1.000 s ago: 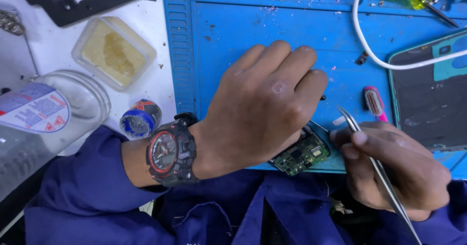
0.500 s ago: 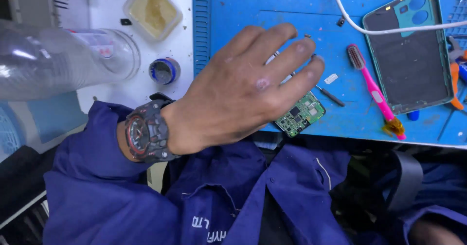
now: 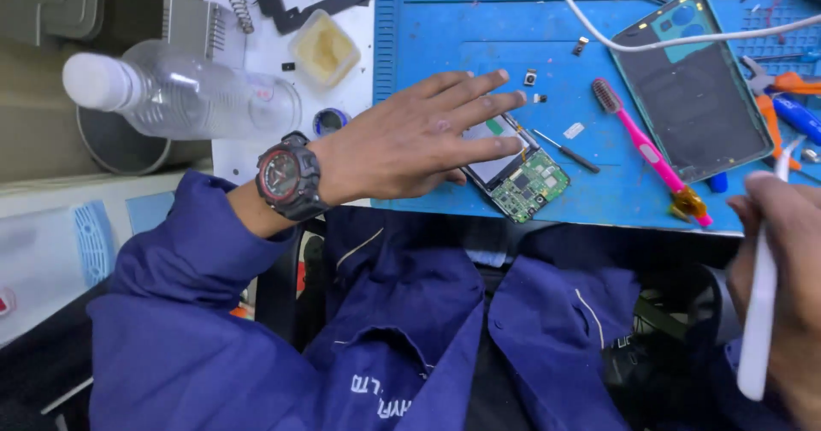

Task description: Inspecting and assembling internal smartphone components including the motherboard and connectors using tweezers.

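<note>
The left hand (image 3: 410,140) lies flat, fingers spread and unclenched, pinning the green circuit board (image 3: 523,183) at six o'clock on the blue surface (image 3: 445,46) (mid-repair, I'd judge), while the right hand (image 3: 791,286) grips slim white tweezers (image 3: 761,303), needing careful aim next.

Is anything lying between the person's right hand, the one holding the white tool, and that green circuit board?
Yes. The pink toothbrush lies on the blue mat between the right hand and the circuit board. The left hand already rests over the board's other end.
</note>
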